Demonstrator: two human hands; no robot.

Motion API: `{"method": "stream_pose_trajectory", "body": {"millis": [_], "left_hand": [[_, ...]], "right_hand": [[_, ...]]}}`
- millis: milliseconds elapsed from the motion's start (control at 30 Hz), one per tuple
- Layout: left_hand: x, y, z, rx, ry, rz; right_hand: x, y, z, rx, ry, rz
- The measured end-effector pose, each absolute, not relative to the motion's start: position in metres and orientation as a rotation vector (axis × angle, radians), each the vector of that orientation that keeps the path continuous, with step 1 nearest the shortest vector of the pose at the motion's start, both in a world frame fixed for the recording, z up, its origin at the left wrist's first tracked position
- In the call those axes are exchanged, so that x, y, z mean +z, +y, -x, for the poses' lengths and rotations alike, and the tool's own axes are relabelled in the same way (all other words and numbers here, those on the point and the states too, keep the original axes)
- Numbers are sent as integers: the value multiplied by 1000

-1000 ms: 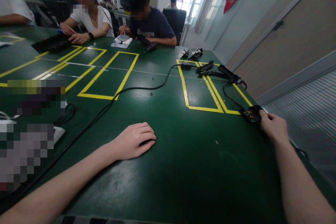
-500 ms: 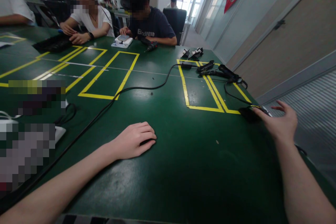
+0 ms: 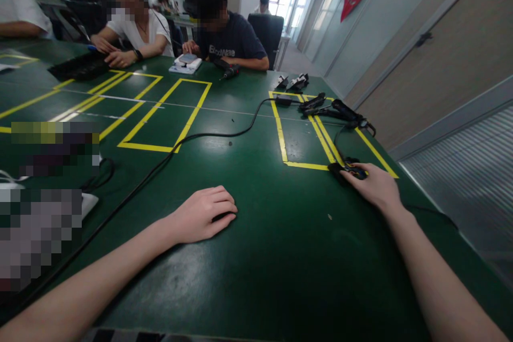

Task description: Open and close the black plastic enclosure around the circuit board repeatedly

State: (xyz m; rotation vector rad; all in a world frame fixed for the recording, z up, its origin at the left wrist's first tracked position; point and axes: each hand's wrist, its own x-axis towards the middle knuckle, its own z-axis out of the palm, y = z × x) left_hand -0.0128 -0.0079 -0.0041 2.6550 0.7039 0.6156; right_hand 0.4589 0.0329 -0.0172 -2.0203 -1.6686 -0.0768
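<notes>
My left hand lies on the green table, fingers stretched forward and the thumb a little apart, with no object visible in it. At the right, my right hand has its fingers closed around a small black cabled piece with a few yellowish details. Its exact kind is unclear, and the palm side is hidden. A thin cable runs from it toward black jointed gear lying farther back. Behind my right wrist, another dark cable crosses the table.
A long black cable snakes across the table over yellow tape outlines. Small black-and-white parts stand at the far right. Across the table sit people near a cordless drill, a white box and a black tray.
My right hand has moved left from the table's right edge, bringing the black cabled piece along, and its fingers have closed on it. My left hand stays in place.
</notes>
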Motion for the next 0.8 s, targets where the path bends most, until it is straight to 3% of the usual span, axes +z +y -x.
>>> {"method": "stream_pose_trajectory", "body": {"millis": [200,300,567,800], "left_hand": [[-5,-9,11,641,731,-2662],[-8,-14,7,668,740,-2684],[-20,-19,-1,516,770,-2685],[-14,-17,0,584,811,-2727]], "right_hand": [[-14,4,-342,264,-2371,1236],[-6,-17,-312,347,-2425,980],[-8,-20,-307,287,-2462,891],[-12,-19,-307,255,-2434,870]]}}
